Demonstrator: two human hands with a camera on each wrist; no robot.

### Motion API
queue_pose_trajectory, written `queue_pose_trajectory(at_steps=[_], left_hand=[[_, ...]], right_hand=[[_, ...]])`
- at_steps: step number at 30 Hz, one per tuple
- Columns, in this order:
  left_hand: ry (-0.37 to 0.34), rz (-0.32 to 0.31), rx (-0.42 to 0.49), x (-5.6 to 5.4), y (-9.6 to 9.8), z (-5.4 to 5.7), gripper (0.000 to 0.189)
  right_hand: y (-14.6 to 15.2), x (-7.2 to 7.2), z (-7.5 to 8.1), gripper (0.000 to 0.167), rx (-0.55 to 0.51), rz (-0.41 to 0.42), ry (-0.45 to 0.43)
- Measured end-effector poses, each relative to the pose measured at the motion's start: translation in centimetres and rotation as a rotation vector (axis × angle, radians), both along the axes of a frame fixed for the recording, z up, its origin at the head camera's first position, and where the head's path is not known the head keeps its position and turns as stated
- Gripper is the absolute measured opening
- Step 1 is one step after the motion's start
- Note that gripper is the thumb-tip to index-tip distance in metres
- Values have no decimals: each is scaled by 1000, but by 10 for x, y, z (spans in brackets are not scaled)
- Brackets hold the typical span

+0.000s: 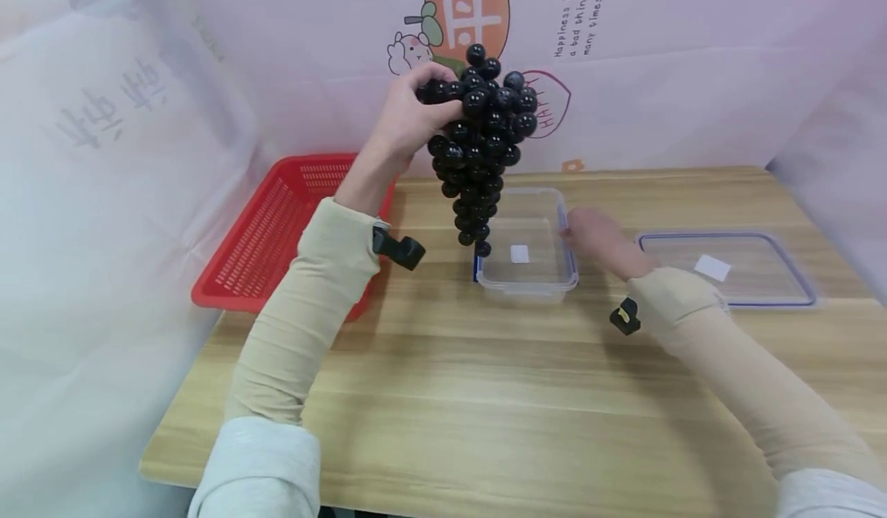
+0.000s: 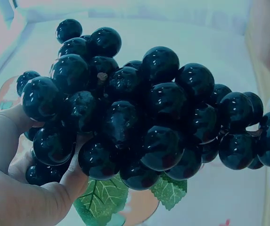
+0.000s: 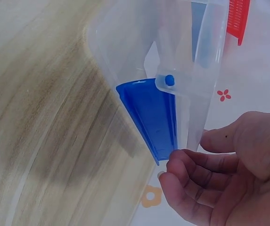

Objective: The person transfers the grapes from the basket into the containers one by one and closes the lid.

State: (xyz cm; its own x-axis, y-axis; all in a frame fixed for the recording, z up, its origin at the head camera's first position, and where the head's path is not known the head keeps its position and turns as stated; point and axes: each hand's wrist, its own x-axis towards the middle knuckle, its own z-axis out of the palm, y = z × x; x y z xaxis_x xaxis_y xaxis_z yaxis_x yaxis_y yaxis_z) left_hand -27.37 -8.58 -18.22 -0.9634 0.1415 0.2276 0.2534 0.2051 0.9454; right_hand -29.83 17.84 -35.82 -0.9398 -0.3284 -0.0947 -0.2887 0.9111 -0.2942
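Observation:
My left hand (image 1: 414, 114) holds a bunch of glossy dark grapes (image 1: 493, 121) in the air, thumb and fingers around its upper part. The bunch tapers downward, its tip in front of a clear plastic container (image 1: 530, 285) on the table. In the left wrist view, green leaves (image 2: 104, 200) show behind the grapes. At the container's right side, my right hand (image 1: 601, 237) pinches the edge between thumb and curled fingers. In the right wrist view, the fingertips are beside a hanging blue latch (image 3: 150, 117). The container's lid is off.
A red perforated basket (image 1: 239, 301) stands at the left, partly behind my left forearm. The clear lid with a blue seal (image 1: 762, 272) lies on the wooden table (image 1: 485, 410) at the right. A printed white sheet (image 1: 658, 110) covers the wall behind.

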Motion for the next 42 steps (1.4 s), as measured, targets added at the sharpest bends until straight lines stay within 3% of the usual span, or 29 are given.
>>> queue_pose_trajectory(at_steps=[7, 14, 30, 36, 42], left_hand=[[-11, -69, 12, -3, 22, -12, 19], [-14, -111, 16, -3, 31, -24, 17], [-111, -118, 42, -9, 40, -57, 17], [-183, -117, 57, -12, 43, -71, 17], [-260, -103, 59, -20, 44, -91, 18]], right_hand=[[-7, 1, -2, 21, -34, -12, -29], [-12, 2, -3, 22, -50, -15, -18], [-17, 3, -5, 26, -57, -39, 2], [-18, 6, -2, 28, -60, -38, 10], [-18, 6, -1, 28, -51, -33, 5]])
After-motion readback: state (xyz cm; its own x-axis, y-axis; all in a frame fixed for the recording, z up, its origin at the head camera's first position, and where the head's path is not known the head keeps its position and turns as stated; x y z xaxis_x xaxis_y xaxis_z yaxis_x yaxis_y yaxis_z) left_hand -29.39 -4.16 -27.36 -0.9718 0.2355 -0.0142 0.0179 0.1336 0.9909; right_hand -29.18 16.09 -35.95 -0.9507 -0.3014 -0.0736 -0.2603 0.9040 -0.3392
